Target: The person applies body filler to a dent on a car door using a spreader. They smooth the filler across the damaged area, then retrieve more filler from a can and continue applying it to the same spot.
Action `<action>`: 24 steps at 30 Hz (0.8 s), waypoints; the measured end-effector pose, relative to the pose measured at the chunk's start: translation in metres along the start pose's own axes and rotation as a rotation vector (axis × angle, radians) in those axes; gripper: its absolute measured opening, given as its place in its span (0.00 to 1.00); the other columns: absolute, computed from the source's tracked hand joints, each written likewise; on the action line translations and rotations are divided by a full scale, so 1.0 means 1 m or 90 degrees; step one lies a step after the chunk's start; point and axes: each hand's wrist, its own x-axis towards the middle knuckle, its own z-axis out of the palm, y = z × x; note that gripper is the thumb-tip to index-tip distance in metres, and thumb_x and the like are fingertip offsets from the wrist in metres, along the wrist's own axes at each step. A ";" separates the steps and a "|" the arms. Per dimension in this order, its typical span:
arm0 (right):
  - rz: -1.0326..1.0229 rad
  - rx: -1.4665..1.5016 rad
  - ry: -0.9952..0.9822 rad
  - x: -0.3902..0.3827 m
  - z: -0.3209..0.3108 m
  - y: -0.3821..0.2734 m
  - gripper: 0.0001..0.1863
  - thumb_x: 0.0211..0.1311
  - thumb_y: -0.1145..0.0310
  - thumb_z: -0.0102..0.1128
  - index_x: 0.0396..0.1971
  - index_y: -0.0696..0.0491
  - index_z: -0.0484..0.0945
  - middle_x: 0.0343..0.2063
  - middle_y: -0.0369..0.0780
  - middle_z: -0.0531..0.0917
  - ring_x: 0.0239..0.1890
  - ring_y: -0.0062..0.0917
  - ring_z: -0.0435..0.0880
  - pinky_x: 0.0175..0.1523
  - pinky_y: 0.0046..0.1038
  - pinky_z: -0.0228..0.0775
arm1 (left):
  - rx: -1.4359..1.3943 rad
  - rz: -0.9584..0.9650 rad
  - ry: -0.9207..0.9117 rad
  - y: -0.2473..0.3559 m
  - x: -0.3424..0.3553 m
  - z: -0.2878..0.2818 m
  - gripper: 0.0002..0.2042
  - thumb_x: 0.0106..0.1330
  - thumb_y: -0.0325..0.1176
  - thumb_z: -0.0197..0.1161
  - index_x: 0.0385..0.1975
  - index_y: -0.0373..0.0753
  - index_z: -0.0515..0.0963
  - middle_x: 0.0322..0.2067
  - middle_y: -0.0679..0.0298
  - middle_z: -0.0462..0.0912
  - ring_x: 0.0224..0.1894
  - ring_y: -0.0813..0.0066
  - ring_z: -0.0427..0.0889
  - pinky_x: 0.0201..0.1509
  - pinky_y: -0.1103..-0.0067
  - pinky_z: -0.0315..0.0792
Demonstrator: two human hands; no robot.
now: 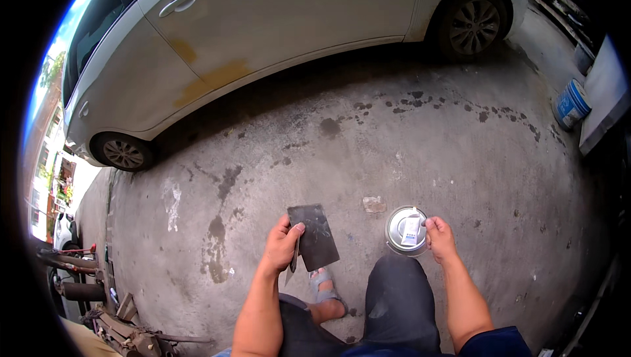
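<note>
My left hand (281, 246) is closed round a dark, flat rectangular board (317, 242), gripping its left edge with the thumb on top. A thin, blade-like piece (294, 262) pokes down from the same grip; its kind is unclear. Just beyond my right knee is a round metal tin (396, 228) with a shiny lid and a wire handle. On the lid lies a small white tube (411, 231). My right hand (441, 239) is at the tin's right rim, thumb and fingers pinched together. What they grip, if anything, cannot be made out.
Across the far side stands a pale car (282, 22) with yellowish-brown patches on its doors. The concrete floor (473, 160) has dark wet spots. A blue bucket (570, 103) stands at the far right. Metal parts (131, 331) lie at the lower left.
</note>
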 end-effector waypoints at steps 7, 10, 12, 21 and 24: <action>-0.051 -0.300 0.166 0.014 -0.050 0.072 0.18 0.51 0.73 0.62 0.43 0.59 0.73 0.38 0.43 0.79 0.38 0.28 0.80 0.45 0.28 0.72 | -0.043 0.060 0.029 -0.010 0.018 -0.003 0.18 0.65 0.25 0.51 0.56 0.33 0.69 0.39 0.62 0.80 0.34 0.80 0.79 0.37 0.84 0.74; -0.120 -0.484 0.096 0.022 -0.042 0.067 0.16 0.55 0.67 0.62 0.42 0.58 0.75 0.41 0.46 0.79 0.42 0.34 0.81 0.47 0.33 0.73 | -0.058 0.075 -0.009 -0.014 0.027 -0.001 0.24 0.65 0.23 0.48 0.63 0.31 0.60 0.46 0.60 0.78 0.42 0.76 0.79 0.47 0.80 0.74; -0.164 -0.534 0.142 0.032 -0.031 0.066 0.19 0.55 0.63 0.63 0.44 0.57 0.74 0.44 0.46 0.78 0.46 0.37 0.79 0.50 0.35 0.71 | -0.033 0.066 -0.023 -0.017 0.033 0.000 0.25 0.64 0.23 0.47 0.63 0.32 0.60 0.46 0.60 0.78 0.44 0.76 0.78 0.50 0.80 0.72; -0.014 -0.635 0.188 0.063 0.023 0.043 0.30 0.51 0.54 0.68 0.49 0.58 0.71 0.47 0.48 0.78 0.51 0.41 0.76 0.55 0.39 0.68 | 0.038 0.059 -0.023 -0.027 0.035 0.005 0.22 0.65 0.23 0.47 0.61 0.32 0.64 0.45 0.62 0.78 0.44 0.78 0.76 0.50 0.82 0.69; -0.036 -0.496 0.179 0.069 0.013 0.053 0.26 0.51 0.59 0.69 0.46 0.59 0.73 0.42 0.47 0.80 0.46 0.37 0.79 0.51 0.36 0.70 | 0.090 0.070 -0.027 -0.030 0.038 0.006 0.18 0.67 0.23 0.48 0.56 0.31 0.68 0.43 0.62 0.78 0.43 0.80 0.76 0.49 0.82 0.69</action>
